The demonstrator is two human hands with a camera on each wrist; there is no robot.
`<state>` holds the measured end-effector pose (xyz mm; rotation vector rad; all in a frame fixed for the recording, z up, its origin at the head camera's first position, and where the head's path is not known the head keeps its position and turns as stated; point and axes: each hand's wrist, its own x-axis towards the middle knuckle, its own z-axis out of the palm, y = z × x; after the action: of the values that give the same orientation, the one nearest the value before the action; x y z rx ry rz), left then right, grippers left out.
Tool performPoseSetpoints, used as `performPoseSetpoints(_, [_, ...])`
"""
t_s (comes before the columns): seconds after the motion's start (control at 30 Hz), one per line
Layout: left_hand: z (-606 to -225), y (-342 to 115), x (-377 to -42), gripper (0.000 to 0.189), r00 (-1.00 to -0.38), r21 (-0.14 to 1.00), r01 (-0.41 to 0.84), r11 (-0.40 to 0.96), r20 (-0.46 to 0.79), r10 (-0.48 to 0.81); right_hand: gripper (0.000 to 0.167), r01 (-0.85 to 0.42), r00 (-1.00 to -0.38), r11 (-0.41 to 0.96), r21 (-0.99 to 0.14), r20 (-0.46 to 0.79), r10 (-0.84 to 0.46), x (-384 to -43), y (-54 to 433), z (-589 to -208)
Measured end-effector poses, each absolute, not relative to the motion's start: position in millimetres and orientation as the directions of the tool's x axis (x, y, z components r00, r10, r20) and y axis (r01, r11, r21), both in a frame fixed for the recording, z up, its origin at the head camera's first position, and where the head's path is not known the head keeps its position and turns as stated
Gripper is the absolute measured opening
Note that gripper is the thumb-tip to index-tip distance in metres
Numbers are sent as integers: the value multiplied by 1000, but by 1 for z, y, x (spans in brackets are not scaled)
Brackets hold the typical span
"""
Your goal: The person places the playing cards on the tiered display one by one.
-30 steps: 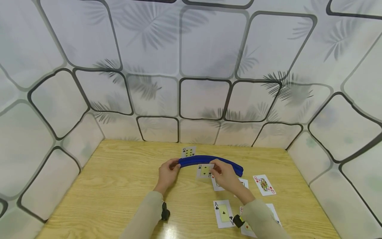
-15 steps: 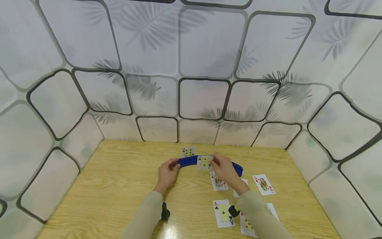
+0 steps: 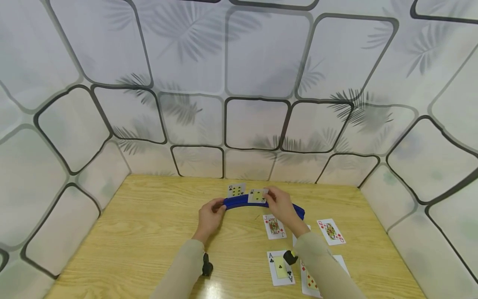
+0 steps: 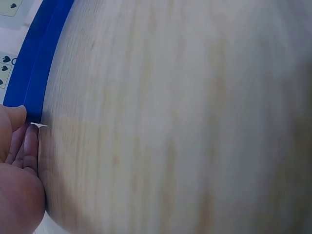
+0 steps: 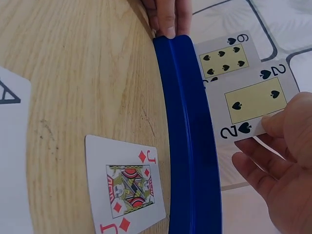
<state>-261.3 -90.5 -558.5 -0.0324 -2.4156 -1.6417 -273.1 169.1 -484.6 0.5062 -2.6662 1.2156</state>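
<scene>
A curved blue card holder [image 3: 237,202] lies toward the back of the table. Thumb and fingers of my left hand [image 3: 210,216] grip its left end. Close to that hand, the six of spades [image 5: 224,57] stands up out of the holder. My right hand [image 3: 281,206] pinches the two of spades [image 5: 256,101] by its right side, just right of the six. In the right wrist view the card's lower edge is right at the holder's groove and its left corner overlaps the six. The left wrist view shows the left thumb [image 4: 17,117] on the blue end.
Face up on the wooden table [image 3: 149,241] are the jack of diamonds [image 3: 274,226], queen of diamonds [image 3: 330,231] and ace of clubs [image 3: 280,270]. A red-suited card [image 3: 310,284] and others are partly hidden beneath my right forearm. Patterned fabric walls [image 3: 257,124] enclose the table's back and sides.
My right hand has carried the two of spades up from in front of the holder to its top edge, beside the six. The left hand keeps its grip in place.
</scene>
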Motion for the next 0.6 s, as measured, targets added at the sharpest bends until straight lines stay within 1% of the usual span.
performPoseSetpoints(0.13, [-559,-91,-262,25,-975,914,144,380,197,-104,24,-368,-929,605,-706,310,-203,-278,167,-485])
performPoseSetpoints(0.23, [-560,-91,-261,25,-974,912,148,384,202,-105,25,-389,-918,601,-698,345,-194,-283,166,-486])
performPoseSetpoints(0.37, [-560,-91,-261,25,-975,914,147,377,199,-101,25,-397,-913,609,-687,364,-185,-287,166,-489])
performPoseSetpoints(0.6, [-558,-90,-259,26,-976,915,149,375,198,-94,27,-327,-942,606,-725,301,-149,-294,167,-487])
